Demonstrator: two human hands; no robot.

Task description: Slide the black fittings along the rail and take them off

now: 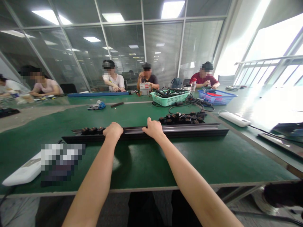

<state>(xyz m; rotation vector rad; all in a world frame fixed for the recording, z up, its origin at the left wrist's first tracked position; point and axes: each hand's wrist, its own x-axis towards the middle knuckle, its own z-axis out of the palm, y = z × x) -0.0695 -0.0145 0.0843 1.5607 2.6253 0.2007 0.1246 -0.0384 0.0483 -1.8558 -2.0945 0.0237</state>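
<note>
A long black rail (184, 132) with a pale grey channel along its top lies across the green table in front of me. Curled over its left part is my left hand (113, 130), closed, fingertips hidden. My right hand (153, 128) grips the rail near its middle, with the thumb side raised and the other fingers mostly out of sight. A few small black round parts (92, 130) sit in a row in the channel, left of my left hand. Behind the rail's right half lies a pile of similar black parts (183, 118) with brownish faces.
A green basket (169, 100) of black cables and a blue basket (217, 98) stand further back. White power strips lie at right (234, 119) and left (26, 171). Blue-grey gloves (97, 105) rest on the table. Several people sit working across the table.
</note>
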